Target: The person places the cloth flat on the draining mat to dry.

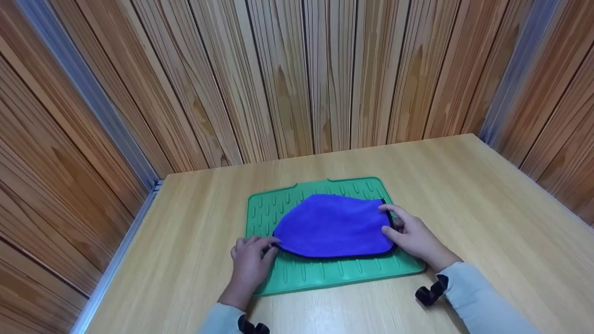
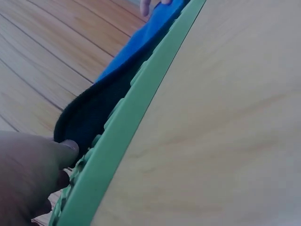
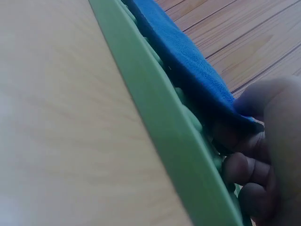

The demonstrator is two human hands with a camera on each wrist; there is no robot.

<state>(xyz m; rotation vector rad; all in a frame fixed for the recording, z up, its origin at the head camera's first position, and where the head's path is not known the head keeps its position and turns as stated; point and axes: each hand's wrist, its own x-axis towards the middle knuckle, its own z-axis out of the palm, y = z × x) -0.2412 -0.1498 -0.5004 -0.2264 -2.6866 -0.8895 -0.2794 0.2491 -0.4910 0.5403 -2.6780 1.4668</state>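
A blue cloth mitt (image 1: 334,227) with black edging lies across the green ribbed mat (image 1: 320,273), its narrower end to the left and its straight end to the right. My left hand (image 1: 253,260) pinches the left tip between thumb and fingers. At the other end, my right hand (image 1: 415,236) grips the black-edged side, with the thumb on top. Some right fingers curl beneath the edge in the right wrist view, where the mitt (image 3: 188,56) stands slightly raised off the mat's ribs. The left wrist view shows its dark underside (image 2: 94,113).
The mat rests on a light wooden table (image 1: 199,218), and its far edge has a shallow notch. Wood-plank walls (image 1: 292,83) stand behind and at both sides. A black strap piece (image 1: 431,290) sits at the right cuff, another (image 1: 253,326) at the left.
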